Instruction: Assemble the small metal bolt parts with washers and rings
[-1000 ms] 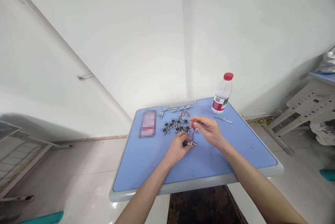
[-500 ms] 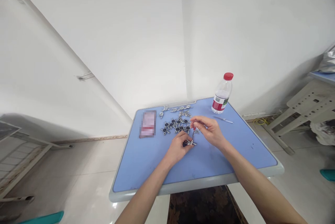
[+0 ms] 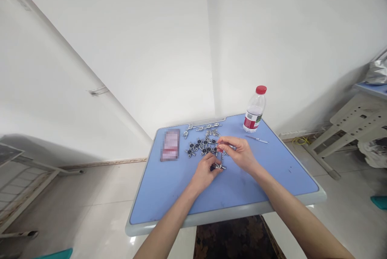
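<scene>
Pinched in my left hand (image 3: 206, 169) is a small metal fitting (image 3: 218, 166), held just above or against the blue tabletop; my fingers cover part of it. My right hand (image 3: 237, 151) is closed around the red handle of a small screwdriver (image 3: 221, 151). The thin shaft points down, and its tip meets the fitting. Just beyond my hands lies a cluster of metal fittings with black round parts (image 3: 199, 146). Several plain metal fittings (image 3: 201, 128) sit in a loose row along the far edge. Some tiny parts beside the screwdriver are partly hidden by my right hand.
A water bottle with a red cap (image 3: 254, 109) stands at the back right of the blue table (image 3: 169, 194). A thin pen-like tool (image 3: 256, 139) lies before it. On the left is a blurred-out flat rectangular item (image 3: 170, 145). A white wall rises behind.
My right hand has shifted slightly left and down, and the screwdriver now stands more upright over the fitting. My left hand stays about where it was. The view has moved a little.
</scene>
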A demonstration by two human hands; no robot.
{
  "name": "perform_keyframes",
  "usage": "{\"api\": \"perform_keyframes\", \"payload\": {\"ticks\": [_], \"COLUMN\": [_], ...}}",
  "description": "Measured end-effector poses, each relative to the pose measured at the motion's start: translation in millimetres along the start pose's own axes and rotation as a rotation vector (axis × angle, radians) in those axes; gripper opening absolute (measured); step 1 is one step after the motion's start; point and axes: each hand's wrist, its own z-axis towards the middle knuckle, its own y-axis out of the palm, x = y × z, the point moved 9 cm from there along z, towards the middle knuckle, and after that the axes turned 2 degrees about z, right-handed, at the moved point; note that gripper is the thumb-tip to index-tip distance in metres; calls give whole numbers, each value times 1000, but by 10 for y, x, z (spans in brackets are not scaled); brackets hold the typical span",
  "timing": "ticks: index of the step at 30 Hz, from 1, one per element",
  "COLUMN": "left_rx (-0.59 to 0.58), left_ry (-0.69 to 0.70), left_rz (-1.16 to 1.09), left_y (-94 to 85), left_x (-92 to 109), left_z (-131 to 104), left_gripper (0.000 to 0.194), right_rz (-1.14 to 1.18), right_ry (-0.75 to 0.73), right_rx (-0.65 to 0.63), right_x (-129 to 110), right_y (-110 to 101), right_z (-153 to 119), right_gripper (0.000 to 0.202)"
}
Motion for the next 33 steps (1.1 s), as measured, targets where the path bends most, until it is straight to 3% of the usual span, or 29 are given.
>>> {"api": "perform_keyframes", "payload": {"ticks": [16,33], "left_rx": [30,41], "left_ry": [-12,-41], "left_rz": [36,53], "left_y": [-14,-32], "left_x": [-25,-24], "left_z": [-18,-40], "left_gripper": [8,11], "right_rz": [-171,-148], "right_ry": [-17,14], "right_rx": [94,139], "right_x": [-50,19], "right_y": [31,22], "right_z": [-32,-45], "right_gripper": [11,13]}}
